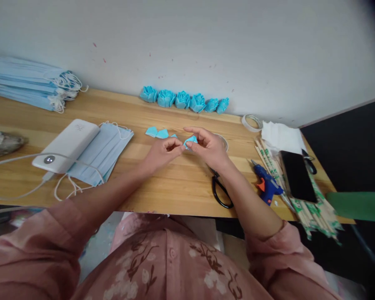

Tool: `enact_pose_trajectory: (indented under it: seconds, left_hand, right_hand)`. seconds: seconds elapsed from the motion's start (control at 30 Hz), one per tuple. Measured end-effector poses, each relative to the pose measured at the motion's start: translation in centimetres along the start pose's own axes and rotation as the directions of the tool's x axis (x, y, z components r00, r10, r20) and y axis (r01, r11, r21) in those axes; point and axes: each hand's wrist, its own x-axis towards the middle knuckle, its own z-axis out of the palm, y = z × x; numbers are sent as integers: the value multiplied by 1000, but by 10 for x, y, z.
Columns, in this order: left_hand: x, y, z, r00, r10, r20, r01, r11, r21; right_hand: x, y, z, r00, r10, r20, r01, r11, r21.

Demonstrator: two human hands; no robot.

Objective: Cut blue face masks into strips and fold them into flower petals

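Above the middle of the table, a small blue folded petal sits between my two hands. The thumb and fingers of my right hand pinch it from the right. My left hand is closed, its fingertips pinched at the petal's left edge. Just beyond my left hand lie more blue petals, one partly hidden behind the fingers. Under my right forearm rest black-handled scissors, their blades mostly covered. A roll of tape shows partly behind my right hand.
Several blue flowers line the wall. Stacked masks, a white power bank with a cable and loose masks lie left. On the right are tape, a blue glue gun, a phone and wrapped chopsticks.
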Motion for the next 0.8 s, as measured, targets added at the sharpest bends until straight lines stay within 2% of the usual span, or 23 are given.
enact_pose_trajectory:
  seconds: [0.33,0.53,0.63,0.8]
  left_hand:
    - [1,-6,3,998,-62,-16,61,995,-84]
    - [-1,-4,6,998,-70,1,70,997,-38]
    - [-1,-5,6,998,-61,9,61,998,-14]
    - [-1,-6,6,998,-56,-1,56,998,-36]
  right_hand:
    - [-8,-3,0,994,37,-102,-35,999,20]
    - [-9,-3,1,999,37,3,-37,996,82]
    - [-10,-2,4,998,58,-14,-57,998,37]
    - [-10,-4,2,996,57,-69,-52,996,74]
